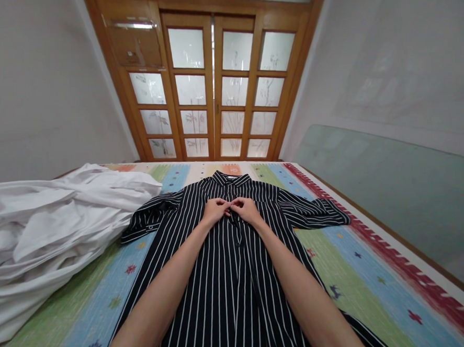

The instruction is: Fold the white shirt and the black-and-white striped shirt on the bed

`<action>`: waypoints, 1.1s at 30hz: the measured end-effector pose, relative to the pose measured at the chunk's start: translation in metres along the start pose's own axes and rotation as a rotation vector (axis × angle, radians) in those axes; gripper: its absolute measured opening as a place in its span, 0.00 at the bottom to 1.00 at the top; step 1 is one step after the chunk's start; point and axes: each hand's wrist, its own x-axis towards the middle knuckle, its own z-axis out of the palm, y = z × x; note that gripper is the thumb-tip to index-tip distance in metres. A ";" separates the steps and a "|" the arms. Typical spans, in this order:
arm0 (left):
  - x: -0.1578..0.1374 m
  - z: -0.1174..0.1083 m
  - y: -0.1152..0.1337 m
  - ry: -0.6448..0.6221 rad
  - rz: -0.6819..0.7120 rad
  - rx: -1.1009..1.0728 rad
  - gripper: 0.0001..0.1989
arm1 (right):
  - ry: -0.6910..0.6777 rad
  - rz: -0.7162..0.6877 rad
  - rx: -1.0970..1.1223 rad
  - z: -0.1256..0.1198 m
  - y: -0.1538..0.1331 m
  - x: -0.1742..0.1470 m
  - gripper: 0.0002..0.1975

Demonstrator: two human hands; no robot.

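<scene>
A black shirt with white stripes (207, 279) lies spread front up, its collar (231, 179) pointing away from me and its sleeves out to both sides. My left hand (216, 210) and my right hand (245, 209) meet at the front placket, a little below the collar. Both pinch the cloth of the placket between thumb and fingers, and the fingertips nearly touch. Any button there is hidden by the fingers. Below my hands the front edges hang in loose folds.
Under the shirt is a patterned bed cover (351, 260) in colored stripes. A heap of white cloth (62, 220) lies on the left, against the left sleeve. A pale green board (393, 184) runs along the right wall. Wooden doors with glass panes (211, 86) stand beyond.
</scene>
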 end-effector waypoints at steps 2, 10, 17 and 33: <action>-0.001 0.000 0.002 -0.005 -0.003 -0.003 0.07 | 0.002 -0.003 -0.007 0.000 0.000 0.000 0.04; -0.002 -0.001 0.003 0.003 0.016 0.019 0.06 | 0.031 -0.009 -0.020 0.002 0.000 -0.001 0.04; 0.001 -0.001 -0.003 0.019 0.060 0.074 0.08 | 0.054 -0.004 -0.024 0.001 0.000 -0.002 0.04; -0.005 -0.001 0.001 0.069 0.173 0.132 0.09 | 0.065 -0.011 -0.047 0.001 -0.001 -0.001 0.06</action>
